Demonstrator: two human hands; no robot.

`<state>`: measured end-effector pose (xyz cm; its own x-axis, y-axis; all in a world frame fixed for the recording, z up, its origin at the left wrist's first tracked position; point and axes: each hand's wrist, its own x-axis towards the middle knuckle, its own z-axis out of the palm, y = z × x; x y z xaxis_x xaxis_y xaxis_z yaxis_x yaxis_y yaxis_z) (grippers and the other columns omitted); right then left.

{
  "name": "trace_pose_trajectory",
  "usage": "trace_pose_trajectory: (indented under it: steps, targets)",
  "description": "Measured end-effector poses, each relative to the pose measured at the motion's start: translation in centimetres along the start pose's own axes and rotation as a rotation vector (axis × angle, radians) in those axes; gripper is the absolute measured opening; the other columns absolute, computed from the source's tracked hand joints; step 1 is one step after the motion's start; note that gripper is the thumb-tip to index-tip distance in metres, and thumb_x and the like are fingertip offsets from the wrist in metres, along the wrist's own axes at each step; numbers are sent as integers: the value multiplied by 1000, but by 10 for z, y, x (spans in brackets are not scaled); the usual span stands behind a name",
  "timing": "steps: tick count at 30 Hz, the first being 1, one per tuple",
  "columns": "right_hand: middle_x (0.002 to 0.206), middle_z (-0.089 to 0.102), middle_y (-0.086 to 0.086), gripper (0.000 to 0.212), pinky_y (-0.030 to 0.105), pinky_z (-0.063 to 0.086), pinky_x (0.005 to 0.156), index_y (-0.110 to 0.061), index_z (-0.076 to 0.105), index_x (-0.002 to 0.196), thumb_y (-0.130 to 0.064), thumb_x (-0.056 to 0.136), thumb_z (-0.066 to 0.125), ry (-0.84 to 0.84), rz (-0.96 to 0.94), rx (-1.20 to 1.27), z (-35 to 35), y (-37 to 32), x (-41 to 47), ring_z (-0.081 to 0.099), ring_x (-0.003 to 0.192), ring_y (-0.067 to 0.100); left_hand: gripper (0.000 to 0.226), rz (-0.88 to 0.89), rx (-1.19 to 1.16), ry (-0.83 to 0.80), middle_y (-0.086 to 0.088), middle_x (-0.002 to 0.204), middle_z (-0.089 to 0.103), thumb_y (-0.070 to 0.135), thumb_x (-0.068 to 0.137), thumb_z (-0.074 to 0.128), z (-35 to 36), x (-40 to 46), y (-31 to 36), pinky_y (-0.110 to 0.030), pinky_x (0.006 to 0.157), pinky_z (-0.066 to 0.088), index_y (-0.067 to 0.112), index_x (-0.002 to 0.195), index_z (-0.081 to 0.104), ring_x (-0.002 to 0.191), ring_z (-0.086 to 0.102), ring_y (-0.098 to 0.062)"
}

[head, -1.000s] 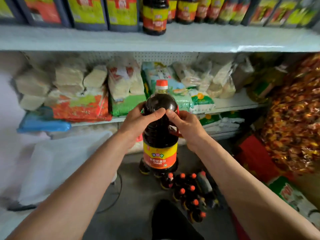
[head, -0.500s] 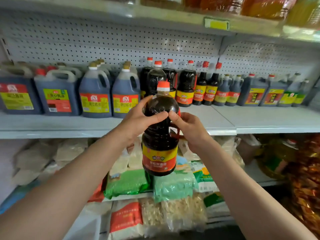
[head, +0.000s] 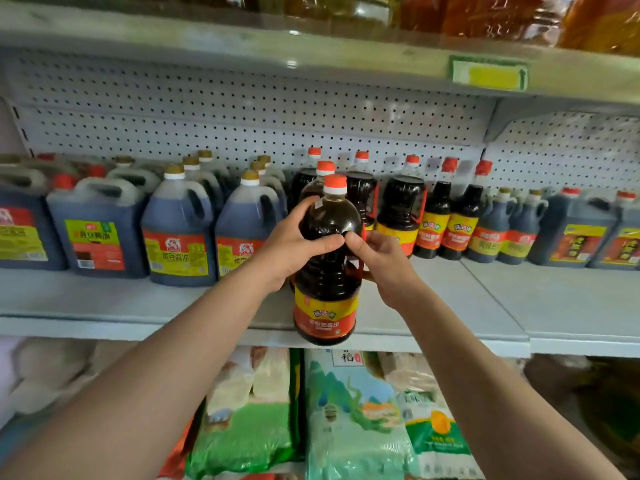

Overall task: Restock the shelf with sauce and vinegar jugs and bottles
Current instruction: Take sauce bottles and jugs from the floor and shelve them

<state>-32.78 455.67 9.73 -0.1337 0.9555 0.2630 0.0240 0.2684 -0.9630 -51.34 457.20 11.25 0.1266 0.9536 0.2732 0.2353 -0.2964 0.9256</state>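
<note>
I hold a large dark sauce bottle with an orange cap and a red-yellow label upright at the front edge of the white shelf. My left hand grips its shoulder from the left. My right hand grips it from the right, at the handle side. The bottle's base hangs level with the shelf's front lip. Right behind it stand matching dark bottles in a row.
Handled jugs of dark sauce fill the shelf's left side, smaller bottles and jugs the right. A pegboard backs the shelf. An upper shelf carries oil bottles. Bags of rice and grain lie on the shelf below.
Both hands have lifted the bottle from down near the floor up to the sauce shelf, and my view has risen with it. The grip is unchanged.
</note>
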Motion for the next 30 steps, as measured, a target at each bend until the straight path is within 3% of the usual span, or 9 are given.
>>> trace_pose_trajectory:
  steps: [3, 5, 8, 11, 14, 18, 22, 24, 30]
  targets:
    - [105, 77, 0, 35, 25, 59, 75, -22, 72, 103, -46, 78, 74, -6, 2, 27, -8, 9, 4, 72, 103, 15, 80, 5, 13, -25, 17, 127, 61, 46, 67, 87, 5, 8, 0, -27, 91, 46, 53, 135, 45, 118, 55, -8]
    - [119, 72, 5, 48, 34, 58, 92, -14, 61, 122, -36, 82, 74, -43, -24, -14, -12, 16, 2, 67, 116, 19, 75, 13, 21, -28, 23, 121, 59, 46, 68, 87, 5, 8, 1, -22, 84, 43, 56, 130, 46, 112, 53, -3]
    - [139, 56, -9, 77, 33, 49, 106, -22, 37, 146, -8, 82, 78, -187, -87, -154, -16, 27, -11, 52, 132, 6, 75, 30, 46, -29, 20, 126, 58, 47, 68, 86, 2, 9, -2, -32, 95, 44, 58, 129, 44, 119, 53, -10]
    - [151, 42, -14, 115, 39, 45, 112, -29, 9, 159, -1, 76, 84, -243, -72, -351, -14, 45, -22, 44, 139, 3, 90, 31, 120, -15, 19, 127, 57, 60, 54, 83, 1, 9, 2, -38, 101, 43, 54, 133, 41, 121, 52, -12]
    - [147, 50, -3, 119, 53, 44, 110, -36, 8, 157, -8, 73, 88, -165, -17, -401, -10, 56, -25, 48, 137, 19, 100, 34, 212, 3, 19, 124, 56, 66, 46, 79, 0, 11, 6, -41, 103, 46, 46, 136, 41, 119, 54, -13]
    - [143, 55, -3, 119, 54, 46, 108, -41, 11, 156, -16, 71, 90, -144, -16, -422, -13, 61, -19, 51, 133, 20, 92, 40, 285, -4, 15, 123, 57, 50, 60, 87, -1, 17, 11, -42, 104, 45, 37, 138, 41, 119, 55, -15]
    - [146, 53, 1, 118, 55, 46, 107, -35, 11, 158, -14, 72, 89, -155, -13, -430, -14, 62, -14, 51, 135, 24, 105, 70, 306, -65, 15, 141, 51, 38, 65, 89, -1, 23, 17, -34, 102, 39, 45, 149, 27, 123, 50, -11]
    - [146, 53, 1, 115, 55, 47, 107, -33, 14, 157, -14, 73, 89, -149, -6, -427, -12, 62, -11, 51, 134, 25, 102, 66, 314, -87, 14, 140, 52, 33, 67, 89, -4, 26, 20, -34, 103, 40, 43, 149, 29, 124, 51, -12]
    - [150, 48, 0, 107, 55, 47, 107, -31, 19, 156, -13, 75, 87, -164, 0, -422, -12, 65, 1, 49, 136, 26, 91, 32, 369, -87, 15, 120, 52, 31, 68, 89, -9, 38, 24, -21, 79, 39, 33, 142, 35, 112, 51, -11]
